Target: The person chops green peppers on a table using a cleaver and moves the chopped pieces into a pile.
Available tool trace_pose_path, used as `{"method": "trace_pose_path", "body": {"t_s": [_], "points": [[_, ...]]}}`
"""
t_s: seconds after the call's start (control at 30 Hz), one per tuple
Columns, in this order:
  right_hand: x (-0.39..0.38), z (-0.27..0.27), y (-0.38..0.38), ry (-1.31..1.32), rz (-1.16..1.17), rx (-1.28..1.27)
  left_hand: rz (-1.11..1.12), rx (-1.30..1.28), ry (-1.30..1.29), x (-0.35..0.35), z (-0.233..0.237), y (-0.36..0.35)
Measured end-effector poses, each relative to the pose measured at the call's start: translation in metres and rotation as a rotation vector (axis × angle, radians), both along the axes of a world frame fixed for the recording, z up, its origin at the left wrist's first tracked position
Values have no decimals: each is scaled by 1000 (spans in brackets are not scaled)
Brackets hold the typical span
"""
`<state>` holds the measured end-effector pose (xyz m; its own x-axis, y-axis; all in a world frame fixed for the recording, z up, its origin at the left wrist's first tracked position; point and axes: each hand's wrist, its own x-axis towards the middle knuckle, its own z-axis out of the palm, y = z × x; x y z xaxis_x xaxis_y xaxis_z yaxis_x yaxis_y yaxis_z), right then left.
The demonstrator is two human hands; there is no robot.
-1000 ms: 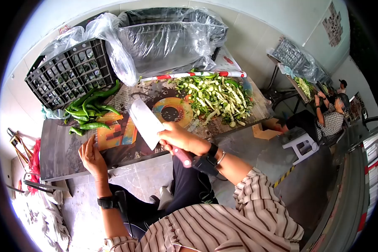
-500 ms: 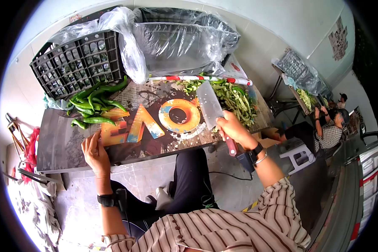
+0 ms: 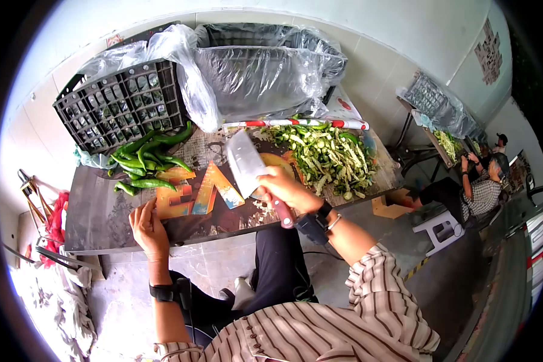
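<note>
My right hand [image 3: 290,188] is closed around the reddish handle of a cleaver [image 3: 243,163]. The broad blade is held over the middle of the table, above its printed lettering, with blade tip pointing up and left. My left hand [image 3: 149,230] rests at the table's front edge, fingers extended on the surface and holding nothing. Beyond it lies a pile of whole long green peppers [image 3: 146,158]. Right of the cleaver a heap of chopped green peppers [image 3: 331,158] spreads over the table [image 3: 99,211].
A black plastic crate [image 3: 123,105] leans at the back left, beside a crate lined with clear plastic [image 3: 259,78]. A red-and-white strip [image 3: 301,123] lies behind the chopped heap. At right, another person [image 3: 479,190] sits working at a second table near a white stool [image 3: 438,229].
My right hand has carried the cleaver left, away from the chopped heap, toward the table's middle. My left hand stays at the front edge. The whole view has shifted slightly.
</note>
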<state>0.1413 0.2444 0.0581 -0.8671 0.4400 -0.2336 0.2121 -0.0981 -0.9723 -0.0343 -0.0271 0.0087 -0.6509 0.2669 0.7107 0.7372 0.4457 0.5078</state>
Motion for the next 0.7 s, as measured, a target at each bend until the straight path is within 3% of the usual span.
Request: {"method": "trace_pose_path", "body": {"t_s": [0.17, 0.47, 0.7], "points": [[50, 16, 10, -24, -178, 171, -18, 6, 24, 1, 2, -1], [162, 28, -22, 17, -399, -76, -36, 30, -3, 0, -3, 0], [220, 2, -43, 81, -517, -221, -66, -95, 55, 1, 4, 0]]}}
